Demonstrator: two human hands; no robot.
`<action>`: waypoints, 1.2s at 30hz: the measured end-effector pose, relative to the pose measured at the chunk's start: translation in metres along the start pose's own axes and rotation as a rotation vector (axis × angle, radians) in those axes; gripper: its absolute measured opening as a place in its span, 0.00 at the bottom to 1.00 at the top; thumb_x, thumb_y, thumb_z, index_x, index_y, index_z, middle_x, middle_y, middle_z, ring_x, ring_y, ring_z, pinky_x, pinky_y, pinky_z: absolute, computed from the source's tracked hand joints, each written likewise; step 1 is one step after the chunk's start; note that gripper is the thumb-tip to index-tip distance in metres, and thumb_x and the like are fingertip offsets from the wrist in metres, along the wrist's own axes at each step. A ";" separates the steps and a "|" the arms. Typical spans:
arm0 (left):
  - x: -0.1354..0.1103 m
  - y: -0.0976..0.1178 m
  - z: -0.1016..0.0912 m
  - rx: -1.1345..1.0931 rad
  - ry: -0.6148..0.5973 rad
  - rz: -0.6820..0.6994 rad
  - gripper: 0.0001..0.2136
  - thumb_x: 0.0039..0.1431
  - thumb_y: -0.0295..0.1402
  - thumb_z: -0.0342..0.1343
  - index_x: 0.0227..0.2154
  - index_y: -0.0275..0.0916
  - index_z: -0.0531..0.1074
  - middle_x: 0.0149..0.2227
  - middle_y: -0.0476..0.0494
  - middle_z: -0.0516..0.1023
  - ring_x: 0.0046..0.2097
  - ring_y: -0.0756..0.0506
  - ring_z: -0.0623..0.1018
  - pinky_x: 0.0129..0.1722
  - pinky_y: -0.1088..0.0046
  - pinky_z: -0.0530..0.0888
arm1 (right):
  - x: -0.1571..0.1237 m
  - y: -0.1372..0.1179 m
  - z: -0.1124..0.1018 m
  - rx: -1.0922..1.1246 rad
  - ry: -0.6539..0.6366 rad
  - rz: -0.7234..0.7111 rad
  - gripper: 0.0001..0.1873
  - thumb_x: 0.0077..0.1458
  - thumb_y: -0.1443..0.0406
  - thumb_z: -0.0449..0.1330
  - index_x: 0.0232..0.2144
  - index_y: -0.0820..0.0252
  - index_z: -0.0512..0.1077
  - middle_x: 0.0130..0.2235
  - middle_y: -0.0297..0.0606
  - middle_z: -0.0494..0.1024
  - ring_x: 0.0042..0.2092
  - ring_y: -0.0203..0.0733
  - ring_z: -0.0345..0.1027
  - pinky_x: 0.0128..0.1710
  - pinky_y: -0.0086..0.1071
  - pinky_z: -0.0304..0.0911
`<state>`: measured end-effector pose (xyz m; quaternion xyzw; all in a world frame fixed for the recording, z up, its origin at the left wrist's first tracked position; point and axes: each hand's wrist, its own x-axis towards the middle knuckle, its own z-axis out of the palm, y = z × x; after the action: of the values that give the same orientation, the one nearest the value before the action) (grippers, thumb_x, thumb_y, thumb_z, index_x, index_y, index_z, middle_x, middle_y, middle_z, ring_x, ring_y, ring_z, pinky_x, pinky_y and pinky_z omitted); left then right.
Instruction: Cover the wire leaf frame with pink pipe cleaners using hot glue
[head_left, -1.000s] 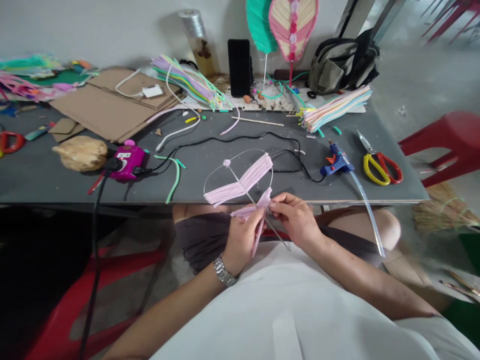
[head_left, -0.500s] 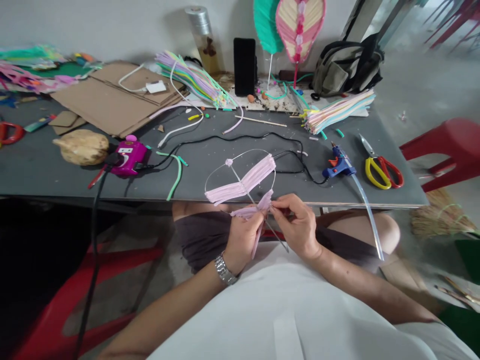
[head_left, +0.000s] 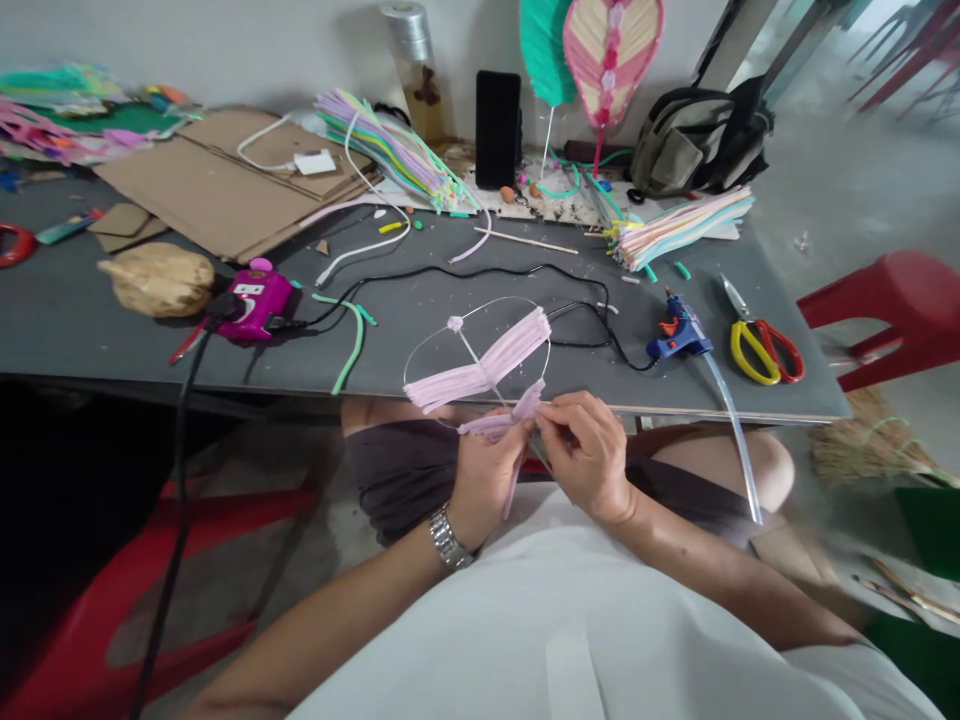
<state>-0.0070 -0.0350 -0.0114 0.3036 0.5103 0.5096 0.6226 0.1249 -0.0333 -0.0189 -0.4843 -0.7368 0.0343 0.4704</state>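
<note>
A thin round wire frame (head_left: pixel 406 362) with a central stem carries a slanting band of pale lilac pipe cleaners (head_left: pixel 480 362). My left hand (head_left: pixel 484 468), wearing a metal watch, is closed around the lower stem and a second, lower bunch of lilac pipe cleaners (head_left: pixel 489 427). One strand hangs below that hand. Close beside it, my right hand (head_left: pixel 589 450) has thumb and forefinger pinched at the right edge of the lower bunch. The fingertips partly hide the pipe cleaner end they hold. The frame's upper part extends over the table's front edge.
On the grey table (head_left: pixel 442 320) lie a blue glue gun (head_left: pixel 679 330), scissors (head_left: pixel 765 345), a magenta power socket (head_left: pixel 259 302) and black cords. Pipe cleaner bundles (head_left: pixel 397 150), cardboard (head_left: pixel 210 190), a phone (head_left: pixel 498 130) and a bag (head_left: pixel 697 140) are farther back.
The view has shifted slightly. My right hand has moved a little left, nearer my left hand, its fingers still pinched at the lower lilac bunch. The left hand's grip looks the same.
</note>
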 end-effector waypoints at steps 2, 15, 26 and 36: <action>-0.001 0.002 0.003 -0.045 0.013 -0.020 0.16 0.47 0.36 0.71 0.20 0.37 0.68 0.19 0.55 0.66 0.25 0.54 0.63 0.25 0.77 0.66 | 0.001 0.000 0.001 -0.031 0.008 -0.032 0.06 0.62 0.73 0.61 0.35 0.58 0.74 0.34 0.38 0.81 0.35 0.40 0.74 0.35 0.35 0.65; -0.002 0.008 0.002 -0.111 0.045 -0.036 0.22 0.43 0.41 0.74 0.18 0.36 0.65 0.18 0.57 0.63 0.23 0.55 0.62 0.23 0.79 0.66 | 0.001 -0.006 -0.013 -0.281 -0.145 -0.300 0.14 0.64 0.74 0.58 0.51 0.64 0.74 0.42 0.44 0.84 0.40 0.42 0.77 0.41 0.39 0.61; -0.001 0.001 -0.001 -0.044 0.024 0.035 0.11 0.50 0.35 0.69 0.24 0.35 0.74 0.24 0.51 0.72 0.27 0.52 0.68 0.27 0.78 0.67 | 0.005 -0.007 -0.009 0.215 -0.096 0.274 0.03 0.63 0.66 0.62 0.37 0.57 0.77 0.35 0.37 0.81 0.33 0.38 0.72 0.33 0.33 0.65; -0.004 0.006 0.001 0.076 0.049 -0.002 0.09 0.48 0.34 0.68 0.25 0.34 0.76 0.20 0.50 0.72 0.24 0.52 0.69 0.23 0.77 0.67 | 0.016 -0.014 -0.012 0.359 -0.153 0.539 0.09 0.59 0.63 0.63 0.27 0.59 0.76 0.26 0.32 0.78 0.26 0.34 0.66 0.27 0.28 0.62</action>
<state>-0.0081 -0.0371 -0.0049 0.3140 0.5446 0.4964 0.5987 0.1225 -0.0341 0.0054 -0.5673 -0.5977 0.3229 0.4655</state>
